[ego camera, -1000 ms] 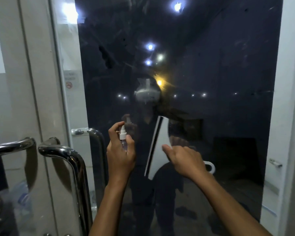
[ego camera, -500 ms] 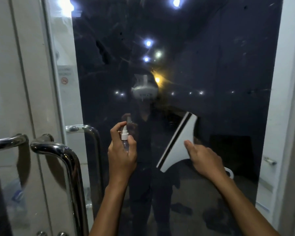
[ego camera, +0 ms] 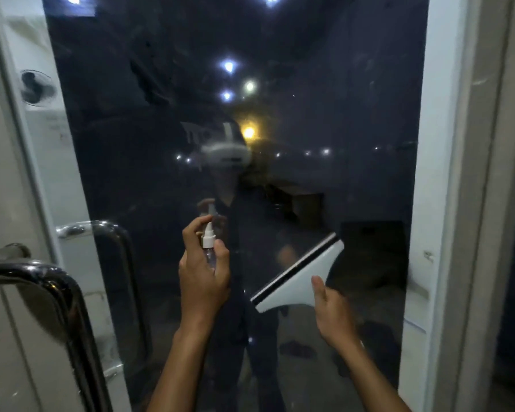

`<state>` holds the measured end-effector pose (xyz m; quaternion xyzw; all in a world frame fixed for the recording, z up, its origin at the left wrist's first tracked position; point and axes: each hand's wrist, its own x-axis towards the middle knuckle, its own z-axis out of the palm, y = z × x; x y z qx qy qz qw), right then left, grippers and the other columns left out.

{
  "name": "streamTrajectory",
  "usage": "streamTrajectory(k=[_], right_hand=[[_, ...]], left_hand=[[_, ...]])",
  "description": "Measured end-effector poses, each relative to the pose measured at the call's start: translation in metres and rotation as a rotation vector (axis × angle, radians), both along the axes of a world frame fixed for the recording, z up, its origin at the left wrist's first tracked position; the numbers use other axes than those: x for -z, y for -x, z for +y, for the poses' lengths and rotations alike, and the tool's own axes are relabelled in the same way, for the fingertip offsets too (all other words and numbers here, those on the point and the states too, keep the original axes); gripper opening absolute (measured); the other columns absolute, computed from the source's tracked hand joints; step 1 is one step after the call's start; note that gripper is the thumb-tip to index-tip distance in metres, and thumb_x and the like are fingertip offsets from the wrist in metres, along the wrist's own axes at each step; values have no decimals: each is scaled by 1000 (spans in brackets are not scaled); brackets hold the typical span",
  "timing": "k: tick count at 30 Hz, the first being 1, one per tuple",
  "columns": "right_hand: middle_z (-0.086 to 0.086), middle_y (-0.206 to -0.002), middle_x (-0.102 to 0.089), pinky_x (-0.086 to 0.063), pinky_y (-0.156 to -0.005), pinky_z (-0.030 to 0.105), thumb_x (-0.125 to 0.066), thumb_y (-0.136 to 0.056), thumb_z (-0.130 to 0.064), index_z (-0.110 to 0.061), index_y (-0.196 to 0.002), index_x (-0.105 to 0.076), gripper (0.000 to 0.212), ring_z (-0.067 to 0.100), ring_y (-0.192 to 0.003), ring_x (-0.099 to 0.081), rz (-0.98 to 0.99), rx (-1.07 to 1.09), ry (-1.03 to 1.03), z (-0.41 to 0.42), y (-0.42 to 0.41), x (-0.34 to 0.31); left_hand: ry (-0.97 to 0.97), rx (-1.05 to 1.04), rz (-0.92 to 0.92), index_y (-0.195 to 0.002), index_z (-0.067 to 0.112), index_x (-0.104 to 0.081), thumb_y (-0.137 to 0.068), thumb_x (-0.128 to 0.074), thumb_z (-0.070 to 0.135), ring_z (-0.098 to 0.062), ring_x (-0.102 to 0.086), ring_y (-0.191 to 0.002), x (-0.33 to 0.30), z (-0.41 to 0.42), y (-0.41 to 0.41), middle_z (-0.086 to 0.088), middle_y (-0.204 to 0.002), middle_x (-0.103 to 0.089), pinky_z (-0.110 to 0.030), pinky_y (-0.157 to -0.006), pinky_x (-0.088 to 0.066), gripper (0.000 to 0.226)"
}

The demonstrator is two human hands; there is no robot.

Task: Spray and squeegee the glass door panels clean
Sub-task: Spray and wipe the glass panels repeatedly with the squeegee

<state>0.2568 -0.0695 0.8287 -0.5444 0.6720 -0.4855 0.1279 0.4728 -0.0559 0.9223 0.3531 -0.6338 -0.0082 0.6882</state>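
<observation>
Squeegeeing glass door panel: right hand grips squeegee, left hand clasps spray bottle. Next likely: firm, even pull across wet glass.

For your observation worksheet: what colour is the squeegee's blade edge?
Black, along the white squeegee; the head view shows it.

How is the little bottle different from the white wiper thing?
The spray bottle is small, clear and narrow; the squeegee is bigger, wide and white with a black edge. The bottle stands upright; the squeegee tilts, its right end higher. The left hand grips the bottle; the right hand holds the squeegee. Both are held in front of the glass door.
</observation>
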Motion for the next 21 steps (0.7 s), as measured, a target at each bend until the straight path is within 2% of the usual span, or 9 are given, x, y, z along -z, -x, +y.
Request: streamTrajectory(k=[2, 4, 9, 12, 14, 16, 18, 19, 21], right_hand=[[14, -100, -70, -47, -81, 37, -13, -88, -73, -15, -95, -66, 79, 35, -100, -64, -99, 23, -58, 6, -1, 29], [18, -103, -69, -45, -80, 37, -17, -88, -67, -9, -100, -66, 77, 36, -102, -63, -146, 36, -29, 14, -4, 38], [18, -104, -69, -37, -73, 34, -23, -95, -60, -8, -99, -65, 67, 36, -102, -62, -176, 37, 56, 15, -10, 27], [19, -104, -69, -38, -73, 34, -21, -94, -63, -7, -102, -66, 73, 38, -102, -62, -133, 30, 114, 1, -10, 20], [19, -105, -69, -37, -72, 34, -24, -97, -60, -6, -104, -66, 69, 38, -102, -62, -160, 44, 97, -6, -9, 24], [20, -105, -70, -44, -75, 36, -22, -94, -68, -6, -107, -68, 78, 39, -102, -63, -246, 69, 85, -10, -11, 43], [21, -98, -71, -53, -82, 43, -11, -81, -88, -5, -102, -69, 102, 39, -98, -66, -387, 106, 36, -10, -12, 82], [21, -96, -72, -54, -84, 46, -7, -76, -92, -5, -99, -68, 109, 39, -96, -67, -436, 118, -16, -9, -11, 105], [23, -97, -71, -54, -87, 45, -9, -76, -88, -4, -94, -66, 103, 39, -97, -68, -519, 149, -115, -1, -9, 140]], left_hand=[[-11, 6, -7, -131, 29, -43, -95, -47, 22, -15, -62, -73, 9, 1, 5, 13, -94, -61, -43, -63, -52, 37], [-18, 13, -12, -131, 29, -44, -95, -48, 21, -16, -62, -74, 16, 1, 10, 11, -95, -62, -41, -64, -51, 37], [-44, 29, -37, -128, 36, -44, -94, -49, 23, -14, -61, -74, 30, 5, 29, 5, -99, -62, -32, -65, -45, 37], [-78, 37, -56, -126, 40, -43, -94, -50, 24, -12, -60, -72, 42, 5, 40, 6, -98, -63, -32, -64, -46, 36], [-104, 45, -62, -126, 40, -43, -94, -50, 25, -12, -60, -69, 50, 4, 44, 10, -96, -63, -34, -62, -48, 36], [-106, 41, -70, -127, 38, -43, -94, -50, 25, -9, -60, -70, 55, 5, 47, 21, -102, -62, -32, -62, -48, 36], [-108, 38, -69, -129, 36, -44, -94, -50, 25, -8, -61, -71, 59, 5, 51, 32, -106, -58, -31, -62, -48, 36], [-113, 42, -67, -129, 35, -44, -95, -49, 25, -8, -60, -71, 61, 5, 52, 31, -106, -59, -31, -62, -47, 36], [-123, 47, -58, -130, 34, -44, -95, -50, 24, -8, -59, -70, 66, 6, 56, 26, -103, -61, -30, -62, -47, 37]])
